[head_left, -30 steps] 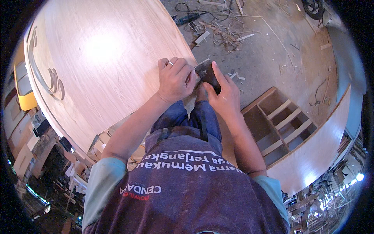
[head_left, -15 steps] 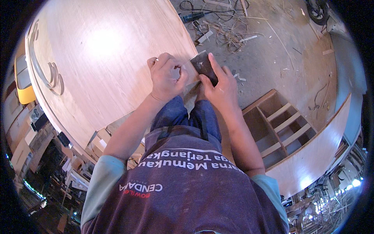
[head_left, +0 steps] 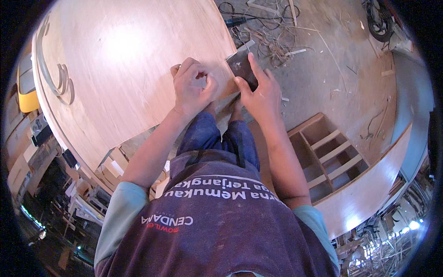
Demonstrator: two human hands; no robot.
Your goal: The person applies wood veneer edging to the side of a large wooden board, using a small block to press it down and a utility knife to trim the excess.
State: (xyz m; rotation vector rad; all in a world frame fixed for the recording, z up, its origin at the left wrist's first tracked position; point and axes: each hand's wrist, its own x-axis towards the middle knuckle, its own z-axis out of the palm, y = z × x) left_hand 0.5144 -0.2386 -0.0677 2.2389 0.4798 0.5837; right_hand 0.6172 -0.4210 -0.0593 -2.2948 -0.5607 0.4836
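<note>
A broad pale wooden panel (head_left: 152, 87) lies in front of me, a bright glare on its surface. My right hand (head_left: 264, 94) grips a dark flat block (head_left: 243, 69), which looks like a sanding block, and holds it against the panel's right edge. The thumb is on the block's near side and the index finger stretches along its far side. Over the panel near that same edge, my left hand (head_left: 193, 87) is closed with fingers curled and thumb bent in. What it holds, if anything, is too small to make out.
Curved strips (head_left: 57, 83) lie on the panel's left part. A wooden frame with compartments (head_left: 330, 154) stands at the right. Beyond the panel, a power tool (head_left: 235, 21), cable and wood shavings (head_left: 267, 44) litter the floor. A wheel (head_left: 379, 23) shows at the far right.
The block has shifted slightly along the panel's edge with my right hand. My left hand stays curled over the panel. The whole view has tilted a little.
</note>
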